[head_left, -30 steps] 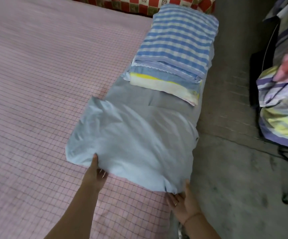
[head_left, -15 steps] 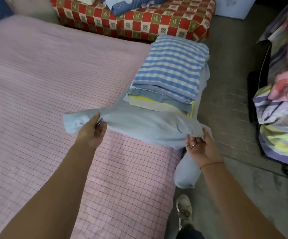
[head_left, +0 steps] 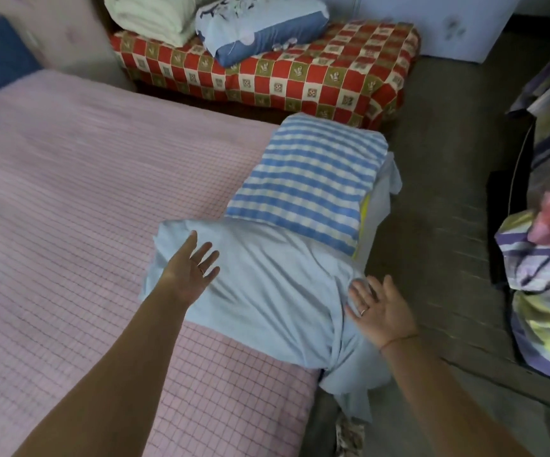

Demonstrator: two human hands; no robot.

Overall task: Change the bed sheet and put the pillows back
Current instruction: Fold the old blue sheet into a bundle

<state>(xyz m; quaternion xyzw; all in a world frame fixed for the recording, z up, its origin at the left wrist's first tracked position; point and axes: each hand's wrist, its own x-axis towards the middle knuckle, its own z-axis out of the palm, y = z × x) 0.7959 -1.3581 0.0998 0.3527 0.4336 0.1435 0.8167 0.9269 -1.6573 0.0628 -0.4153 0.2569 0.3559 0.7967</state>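
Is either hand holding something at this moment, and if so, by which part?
Nothing is held. The left hand and the right hand are both open, with straight fingers laid flat against the light blue sheet.

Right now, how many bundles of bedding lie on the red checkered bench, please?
2: a cream folded bundle at its left end, a blue pillow beside it; the frame's top edge may hide more.

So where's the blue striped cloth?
Head view, right of centre: the blue striped cloth lies at the pink bed's right edge, atop the pale blue sheet.
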